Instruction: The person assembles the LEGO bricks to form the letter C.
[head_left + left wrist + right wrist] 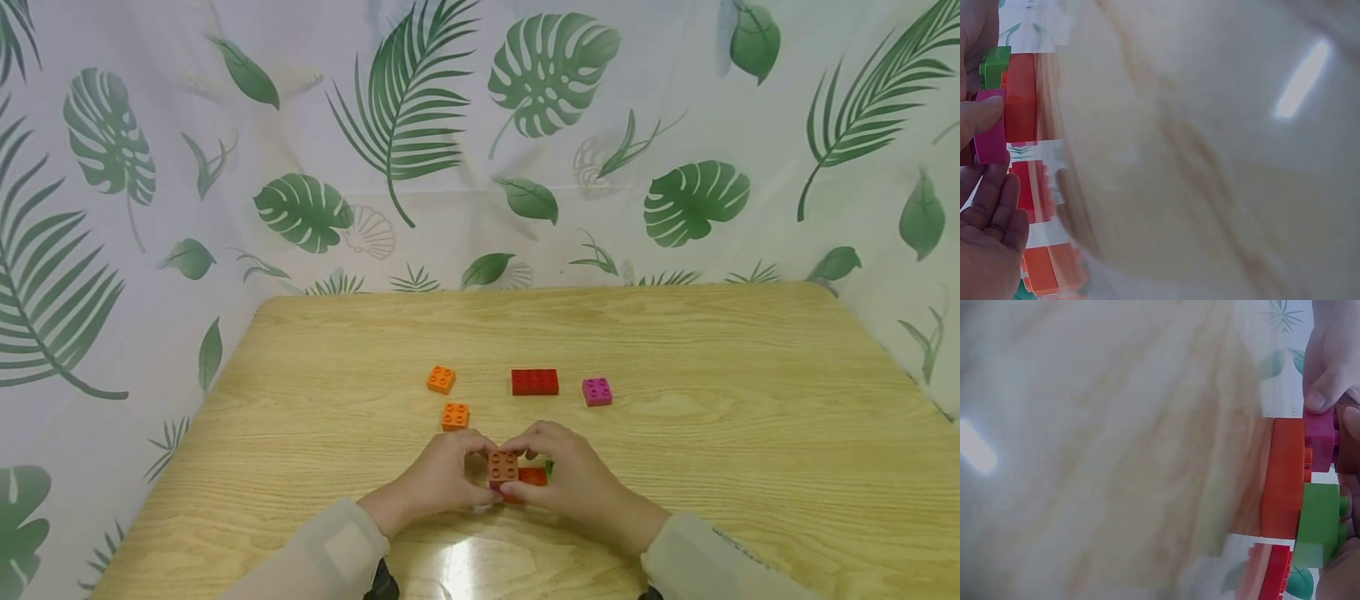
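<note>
Both hands meet around a small stack of toy building bricks near the table's front. On top is a brown brick with studs, right over the studs of a magenta brick. Under that lies a longer orange-red brick, which also carries a green brick at its right end. My left hand pinches the magenta brick, its thumb low on the side. From the other side my right hand grips the brown brick between thumb and index finger. In the head view that hand partly hides the green brick.
Beyond the hands on the wooden table lie two orange bricks, a long red brick and a magenta brick. A leaf-patterned cloth hangs behind the table and along its sides.
</note>
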Action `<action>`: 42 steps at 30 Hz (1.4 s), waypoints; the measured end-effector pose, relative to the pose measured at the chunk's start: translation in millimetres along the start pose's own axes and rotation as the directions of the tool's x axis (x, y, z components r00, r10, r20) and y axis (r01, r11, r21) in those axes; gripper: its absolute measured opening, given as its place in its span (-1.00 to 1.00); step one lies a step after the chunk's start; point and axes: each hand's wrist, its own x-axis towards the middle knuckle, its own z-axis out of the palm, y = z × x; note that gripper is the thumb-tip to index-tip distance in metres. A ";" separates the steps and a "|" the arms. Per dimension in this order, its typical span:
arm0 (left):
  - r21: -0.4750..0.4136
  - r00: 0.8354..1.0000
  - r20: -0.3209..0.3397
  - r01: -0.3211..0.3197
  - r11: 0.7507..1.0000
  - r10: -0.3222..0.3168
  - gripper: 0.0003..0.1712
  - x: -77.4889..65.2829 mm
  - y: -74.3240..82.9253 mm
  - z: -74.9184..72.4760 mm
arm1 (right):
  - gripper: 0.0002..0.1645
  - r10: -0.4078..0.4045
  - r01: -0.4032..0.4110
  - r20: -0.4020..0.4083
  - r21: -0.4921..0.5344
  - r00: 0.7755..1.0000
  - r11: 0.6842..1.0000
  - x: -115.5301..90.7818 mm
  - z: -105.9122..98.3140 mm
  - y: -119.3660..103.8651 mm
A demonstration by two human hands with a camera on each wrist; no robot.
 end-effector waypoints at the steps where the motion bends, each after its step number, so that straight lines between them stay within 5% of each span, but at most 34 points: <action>1: 0.005 1.000 0.001 -0.003 1.000 0.003 -0.57 0.1 0.1 -0.2 | -0.57 0.002 -0.002 0.007 -0.005 1.000 1.000 0.8 -0.5 -0.4; 13: 0.025 1.000 0.003 -0.023 0.999 0.023 -0.56 1.3 0.9 -1.1 | -0.58 0.049 -0.050 0.055 0.003 0.997 0.999 5.5 -5.6 -1.9; 21: -0.021 0.999 0.008 0.035 0.999 -0.035 -0.49 -1.5 -6.8 -3.7 | -0.57 0.065 -0.065 0.037 0.001 0.997 0.998 4.2 -2.4 2.3; 28: -0.053 0.996 -0.064 0.062 0.997 -0.065 -0.47 -5.3 -18.5 -18.1 | -0.57 0.056 -0.056 0.029 -0.009 0.998 0.998 4.1 -0.5 3.1; 42: -0.072 0.943 -0.248 0.210 0.975 -0.221 -0.38 3.7 -41.6 -37.5 | -0.54 0.064 -0.064 0.040 -0.006 0.997 0.998 3.4 -1.9 2.2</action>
